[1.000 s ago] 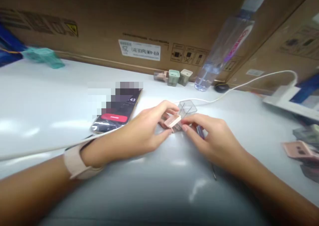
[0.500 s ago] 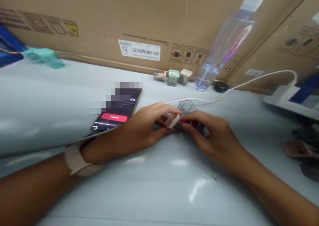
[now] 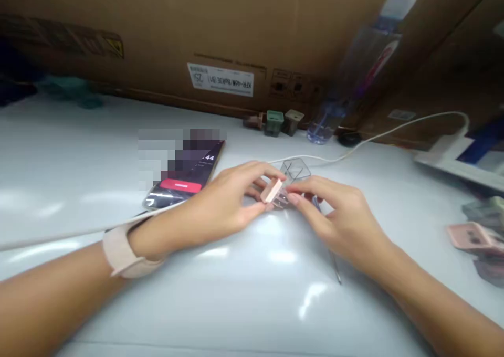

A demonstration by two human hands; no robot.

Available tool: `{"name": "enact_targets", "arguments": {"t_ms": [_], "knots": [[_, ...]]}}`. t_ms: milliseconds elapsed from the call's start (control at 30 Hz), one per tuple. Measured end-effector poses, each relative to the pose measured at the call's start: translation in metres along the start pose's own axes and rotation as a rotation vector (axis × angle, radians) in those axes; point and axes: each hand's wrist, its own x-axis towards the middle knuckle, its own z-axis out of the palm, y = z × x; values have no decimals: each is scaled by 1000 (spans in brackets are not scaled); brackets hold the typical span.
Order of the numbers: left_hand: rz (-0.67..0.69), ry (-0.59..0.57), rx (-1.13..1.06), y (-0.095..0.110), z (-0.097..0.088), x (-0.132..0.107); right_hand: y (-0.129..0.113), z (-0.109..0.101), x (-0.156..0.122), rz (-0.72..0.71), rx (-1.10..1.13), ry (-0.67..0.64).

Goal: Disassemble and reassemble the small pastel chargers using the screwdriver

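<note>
My left hand point(image 3: 232, 197) is closed on a small pink plastic piece point(image 3: 271, 190), holding it between thumb and fingers just above the table. A clear, pronged-looking part point(image 3: 282, 197) sticks out from the pink piece towards the right. Pinched together, the thumb and index fingertips of my right hand point(image 3: 334, 210) meet the end of that part; what exactly they grip is too small to tell. Just behind both hands stands a transparent open box point(image 3: 296, 169). A thin metal rod point(image 3: 336, 268) pokes out from under my right hand, its other end partly hidden.
A phone point(image 3: 189, 176) lies left of my hands. Small cased pieces, including a green one point(image 3: 274, 123), stand along the cardboard box point(image 3: 157, 42), beside a water bottle point(image 3: 350, 73). A white cable point(image 3: 394, 132) crosses the back. Pink and grey pieces point(image 3: 472, 239) lie far right.
The pink piece has tilted slightly in my left hand, and the clear part beside it shows more plainly. Both hands stay almost in place. The table and hands look brighter, the background darker.
</note>
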Motion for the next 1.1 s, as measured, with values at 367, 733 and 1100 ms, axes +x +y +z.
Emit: {"name": "enact_targets", "arguments": {"t_ms": [367,733,1100], "knots": [[25,1,-15,0,1,-1,-1,0,0,-14,6,66],[32,3,-11,0,1,-1,0,-2,0,-87,-3,49],[17,-3,-10,2,2,-2,-3,-5,0,-106,0,29]]}}
